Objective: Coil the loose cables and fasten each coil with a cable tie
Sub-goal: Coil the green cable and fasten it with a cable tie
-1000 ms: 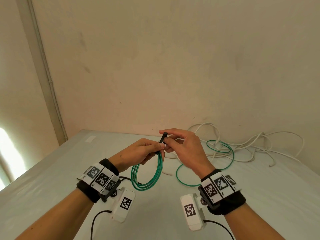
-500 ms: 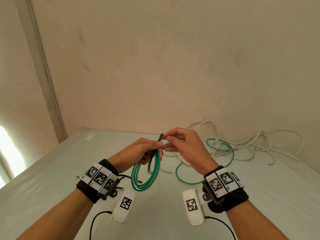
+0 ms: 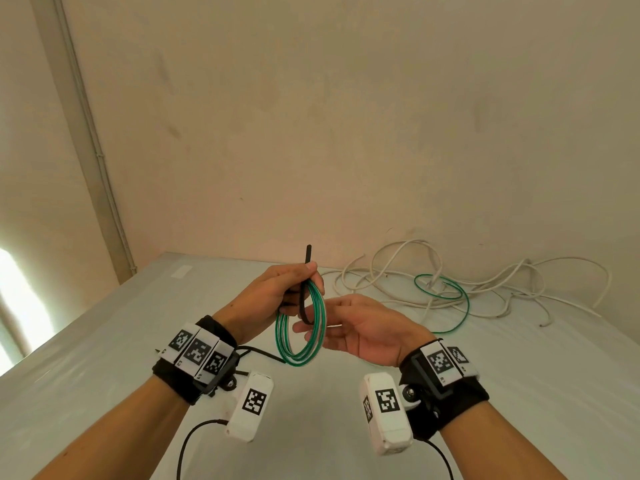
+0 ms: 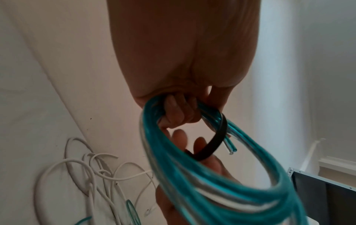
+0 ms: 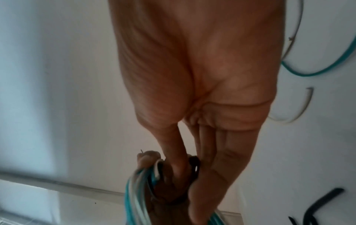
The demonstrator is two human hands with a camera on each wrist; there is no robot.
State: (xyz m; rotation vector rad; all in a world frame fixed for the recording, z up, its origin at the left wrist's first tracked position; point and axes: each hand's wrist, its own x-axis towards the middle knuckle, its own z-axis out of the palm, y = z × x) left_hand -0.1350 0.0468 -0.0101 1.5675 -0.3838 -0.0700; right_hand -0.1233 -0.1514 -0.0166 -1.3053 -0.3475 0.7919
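My left hand (image 3: 292, 280) grips the top of a green cable coil (image 3: 298, 358) held upright above the table, and clamps a black cable tie (image 3: 307, 258) against it. The tie's top end sticks up past the left thumb. Its lower part hangs down through the coil. My right hand (image 3: 306, 330) reaches in from the right with long fingers and pinches the tie's lower end. The left wrist view shows the tie (image 4: 215, 141) curving from the coil (image 4: 212, 182) to the right fingers (image 4: 200, 142). The right wrist view shows the tie (image 5: 194, 164) between thumb and fingers, beside the coil (image 5: 134, 190).
Loose white cables (image 3: 391, 265) and a loose green cable (image 3: 460, 306) lie tangled at the back right of the grey table (image 3: 104, 341), against the wall. Spare black ties (image 5: 318, 204) lie on the table near my right hand.
My right hand let go of the tie's top end, dropped lower and turned palm up to take the tie's lower end at the coil. My left hand rose slightly with the coil.
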